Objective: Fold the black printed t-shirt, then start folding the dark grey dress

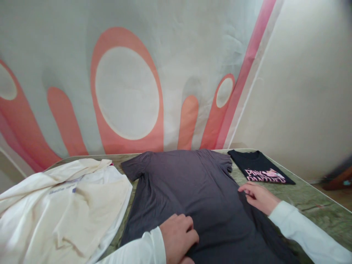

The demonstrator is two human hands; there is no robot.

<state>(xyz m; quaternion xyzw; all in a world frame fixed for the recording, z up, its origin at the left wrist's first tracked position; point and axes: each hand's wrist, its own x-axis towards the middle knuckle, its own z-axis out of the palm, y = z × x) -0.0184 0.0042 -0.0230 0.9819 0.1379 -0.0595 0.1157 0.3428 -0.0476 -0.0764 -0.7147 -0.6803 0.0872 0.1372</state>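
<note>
A dark grey T-shirt [189,183] lies spread on the table, its short sleeves toward the wall and light wrinkles across its body. My left hand [178,236] rests on the lower middle of this shirt with fingers curled; whatever is under them is hidden. At the shirt's right side edge, my right hand [260,196] has thumb and fingertips closed together on the cloth. Both of my arms wear white long sleeves.
Cream and white clothing [63,205] lies loosely heaped on the left. A folded black T-shirt [261,167] with pink lettering is at the back right. The wood-patterned table [316,205] meets a wall covering [176,66] with pink and orange shapes.
</note>
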